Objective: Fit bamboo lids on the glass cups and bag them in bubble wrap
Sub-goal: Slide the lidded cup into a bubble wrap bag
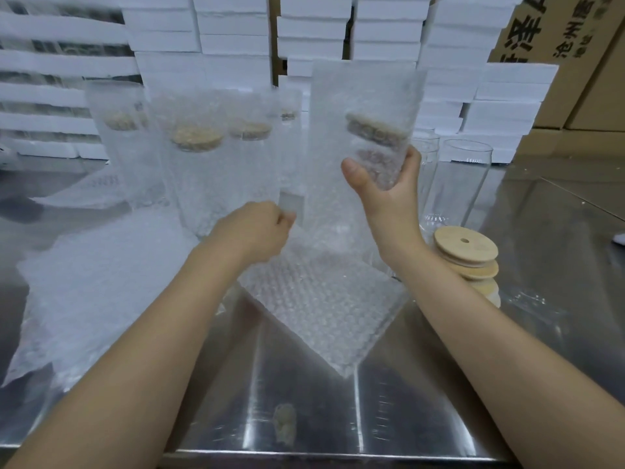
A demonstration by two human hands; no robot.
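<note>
My right hand (385,184) grips a lidded glass cup inside a bubble wrap bag (365,106), raised above the table at centre right; the bamboo lid (375,128) shows through the wrap. My left hand (257,228) pinches a lower corner of that bag. Several bagged, lidded cups (199,157) stand upright behind my left hand. Bare glass cups (460,177) stand at the right. A stack of bamboo lids (468,252) sits by my right forearm.
A pile of flat bubble wrap bags (324,306) lies on the steel table (304,418) in front of me, and more (88,286) at the left. White foam boxes (378,32) are stacked behind; cardboard cartons (575,45) stand at the right.
</note>
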